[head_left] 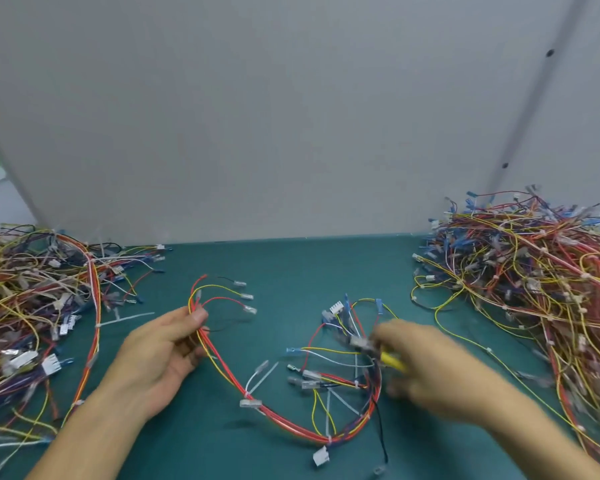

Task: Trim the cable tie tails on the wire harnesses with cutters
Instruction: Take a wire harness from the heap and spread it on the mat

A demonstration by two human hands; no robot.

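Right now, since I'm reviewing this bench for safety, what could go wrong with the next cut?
1. The right hand, motion-blurred, holds the yellow-handled cutters in among the wire harness; a hurried snip might nick a wire instead of a cable tie tail.
2. The left hand grips the harness far from those ties, so the bundle could shift under the blades.

Red-yellow wire harness (284,422) lies in a U on tabletop (291,265), white tie tails (327,415) sticking out; yellow-handled cutters (392,362) blurred at its right end.

left hand (163,351) curled, thumb pinching | right hand (426,362) curled, blurred
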